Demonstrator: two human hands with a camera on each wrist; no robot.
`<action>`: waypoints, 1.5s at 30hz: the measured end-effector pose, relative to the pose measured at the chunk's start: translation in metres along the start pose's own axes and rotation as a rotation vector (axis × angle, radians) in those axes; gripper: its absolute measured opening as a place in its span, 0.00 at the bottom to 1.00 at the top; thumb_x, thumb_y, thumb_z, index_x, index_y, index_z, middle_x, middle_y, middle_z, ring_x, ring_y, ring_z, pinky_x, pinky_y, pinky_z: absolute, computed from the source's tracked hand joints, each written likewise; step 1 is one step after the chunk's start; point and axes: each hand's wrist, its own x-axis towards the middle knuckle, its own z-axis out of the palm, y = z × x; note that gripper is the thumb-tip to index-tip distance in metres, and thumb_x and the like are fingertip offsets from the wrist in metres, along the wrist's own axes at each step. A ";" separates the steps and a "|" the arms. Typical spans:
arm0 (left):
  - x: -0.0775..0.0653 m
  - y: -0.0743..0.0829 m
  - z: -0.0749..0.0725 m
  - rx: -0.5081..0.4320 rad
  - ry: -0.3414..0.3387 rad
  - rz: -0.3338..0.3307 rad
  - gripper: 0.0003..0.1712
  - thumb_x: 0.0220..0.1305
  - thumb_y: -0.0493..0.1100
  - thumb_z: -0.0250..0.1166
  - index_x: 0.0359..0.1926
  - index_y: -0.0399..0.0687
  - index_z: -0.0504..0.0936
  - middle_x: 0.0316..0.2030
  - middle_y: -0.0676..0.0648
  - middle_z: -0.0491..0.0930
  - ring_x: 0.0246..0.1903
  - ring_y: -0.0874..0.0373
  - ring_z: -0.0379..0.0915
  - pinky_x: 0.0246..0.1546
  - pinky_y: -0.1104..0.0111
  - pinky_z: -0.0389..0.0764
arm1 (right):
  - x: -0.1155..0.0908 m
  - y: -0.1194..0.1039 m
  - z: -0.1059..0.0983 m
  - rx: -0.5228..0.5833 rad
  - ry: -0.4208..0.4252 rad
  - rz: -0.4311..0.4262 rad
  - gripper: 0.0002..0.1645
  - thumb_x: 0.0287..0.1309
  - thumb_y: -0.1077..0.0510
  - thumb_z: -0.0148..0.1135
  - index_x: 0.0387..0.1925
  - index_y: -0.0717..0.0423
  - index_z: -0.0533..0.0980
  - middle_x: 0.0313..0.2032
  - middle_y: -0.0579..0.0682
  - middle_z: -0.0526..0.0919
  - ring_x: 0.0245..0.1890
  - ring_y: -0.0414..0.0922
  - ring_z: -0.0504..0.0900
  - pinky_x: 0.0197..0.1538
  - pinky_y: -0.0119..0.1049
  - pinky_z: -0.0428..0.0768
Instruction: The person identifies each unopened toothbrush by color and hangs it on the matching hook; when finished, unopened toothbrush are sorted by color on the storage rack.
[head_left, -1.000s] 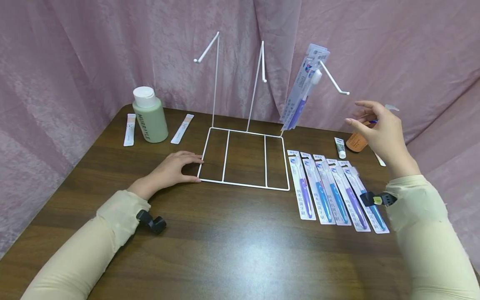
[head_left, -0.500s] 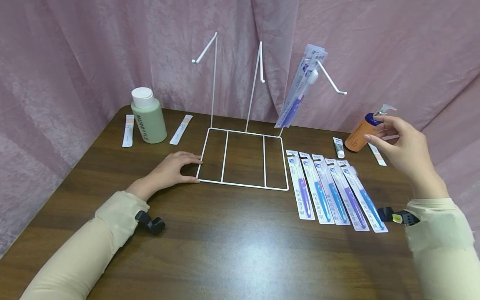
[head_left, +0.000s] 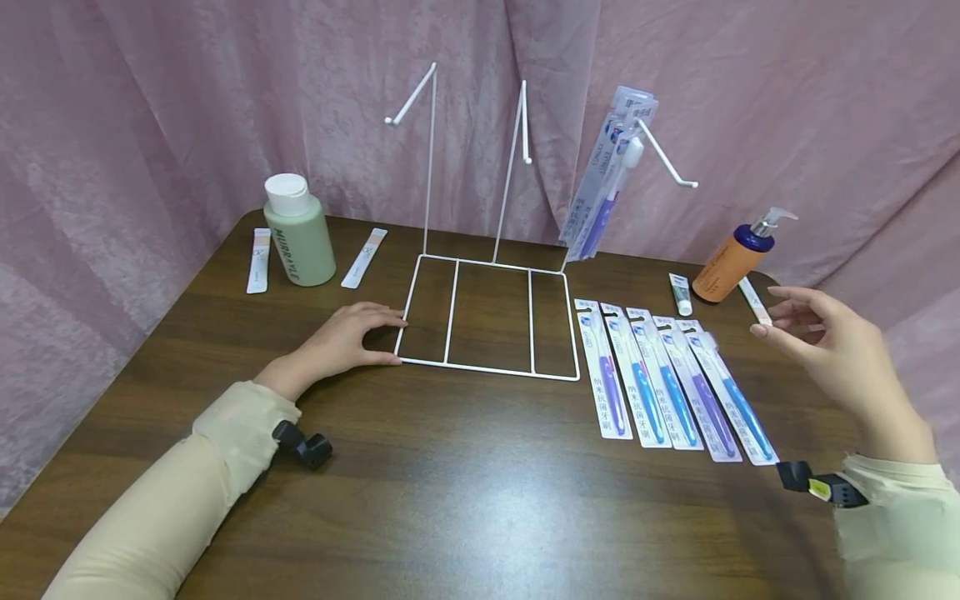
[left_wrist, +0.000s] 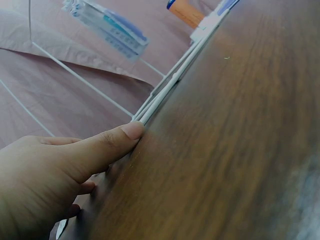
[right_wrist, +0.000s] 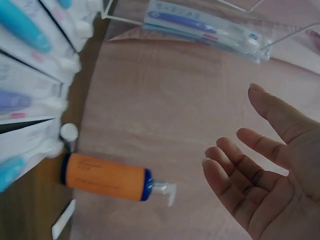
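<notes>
My left hand rests at the left front corner of a white wire display rack, its fingertips on the side rod. In the left wrist view the thumb touches the end of the base rod. My right hand hovers at the right with loosely bent fingers and nothing between them. Just left of it, several packaged toothbrushes lie side by side, with purple or blue handles. More toothbrush packs hang from the rack's right hook; the left hook and middle hook carry nothing.
Behind the toothbrushes stand an orange pump bottle and a small tube. A white sachet lies near my right fingertips. At the back left, a green bottle stands between two sachets. A pink curtain backs the table.
My right hand has drawn away from near the right hook, moving right and toward me, uncovering the orange pump bottle. My left hand stays at the rack's corner.
</notes>
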 end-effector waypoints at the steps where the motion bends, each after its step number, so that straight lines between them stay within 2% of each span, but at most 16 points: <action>1: 0.000 0.000 0.000 0.002 0.001 0.000 0.36 0.51 0.56 0.73 0.60 0.49 0.77 0.65 0.46 0.72 0.67 0.43 0.61 0.66 0.41 0.57 | -0.003 0.003 0.002 0.003 -0.003 -0.002 0.32 0.56 0.50 0.68 0.60 0.57 0.72 0.30 0.11 0.67 0.29 0.09 0.65 0.29 0.14 0.64; 9: 0.000 0.000 0.001 0.010 0.009 0.002 0.35 0.50 0.56 0.74 0.59 0.49 0.78 0.65 0.46 0.72 0.66 0.42 0.62 0.66 0.41 0.58 | -0.018 0.031 0.022 0.029 -0.042 0.012 0.31 0.55 0.54 0.69 0.58 0.62 0.72 0.30 0.14 0.68 0.29 0.09 0.66 0.29 0.11 0.66; 13: 0.000 0.000 0.001 0.011 0.012 0.002 0.36 0.50 0.55 0.74 0.59 0.49 0.78 0.65 0.46 0.72 0.66 0.42 0.62 0.66 0.42 0.58 | -0.021 0.042 0.033 0.009 -0.095 0.024 0.31 0.57 0.52 0.68 0.57 0.63 0.72 0.34 0.40 0.81 0.29 0.11 0.66 0.28 0.13 0.67; 16: 0.000 0.000 0.001 0.009 0.011 0.003 0.36 0.50 0.56 0.73 0.59 0.48 0.78 0.65 0.46 0.72 0.66 0.42 0.62 0.66 0.41 0.58 | -0.023 0.051 0.042 -0.018 -0.132 0.032 0.31 0.57 0.50 0.68 0.57 0.63 0.72 0.38 0.59 0.82 0.29 0.13 0.66 0.29 0.16 0.67; 19: 0.000 0.000 0.001 -0.001 0.005 -0.004 0.35 0.51 0.56 0.73 0.59 0.49 0.77 0.65 0.46 0.72 0.66 0.43 0.61 0.66 0.41 0.57 | -0.023 0.058 0.050 -0.052 -0.169 0.040 0.32 0.56 0.49 0.68 0.57 0.63 0.72 0.37 0.59 0.83 0.29 0.19 0.71 0.31 0.24 0.70; 23: 0.000 0.000 0.000 -0.006 -0.001 -0.010 0.35 0.51 0.55 0.73 0.59 0.49 0.77 0.65 0.46 0.72 0.67 0.43 0.61 0.67 0.42 0.57 | -0.022 0.065 0.059 -0.085 -0.237 0.051 0.33 0.57 0.48 0.67 0.57 0.64 0.71 0.39 0.63 0.83 0.34 0.41 0.80 0.35 0.41 0.76; 26: 0.000 0.000 0.000 -0.006 0.000 -0.010 0.35 0.51 0.55 0.73 0.59 0.48 0.77 0.65 0.45 0.72 0.67 0.42 0.61 0.67 0.41 0.57 | -0.021 0.068 0.063 -0.098 -0.302 0.060 0.34 0.57 0.47 0.66 0.57 0.66 0.71 0.41 0.65 0.82 0.37 0.52 0.80 0.37 0.46 0.76; 31: -0.001 0.000 0.000 -0.010 0.001 -0.013 0.35 0.51 0.56 0.73 0.59 0.49 0.77 0.65 0.46 0.72 0.67 0.42 0.61 0.67 0.41 0.57 | -0.017 0.070 0.069 -0.115 -0.389 0.077 0.36 0.56 0.46 0.67 0.57 0.69 0.70 0.41 0.65 0.81 0.38 0.53 0.79 0.38 0.46 0.75; 37: 0.000 -0.001 0.001 -0.003 0.015 0.000 0.35 0.51 0.56 0.73 0.59 0.48 0.78 0.64 0.46 0.73 0.66 0.43 0.62 0.66 0.42 0.58 | -0.014 0.071 0.072 -0.140 -0.434 0.112 0.37 0.55 0.46 0.68 0.56 0.70 0.69 0.41 0.67 0.80 0.38 0.56 0.78 0.40 0.53 0.74; 45: 0.001 -0.001 0.001 0.005 0.005 -0.001 0.36 0.50 0.56 0.73 0.59 0.49 0.78 0.64 0.46 0.73 0.67 0.43 0.62 0.66 0.42 0.58 | -0.011 0.070 0.074 -0.126 -0.471 0.173 0.40 0.53 0.49 0.68 0.58 0.74 0.67 0.39 0.66 0.80 0.36 0.54 0.78 0.39 0.50 0.74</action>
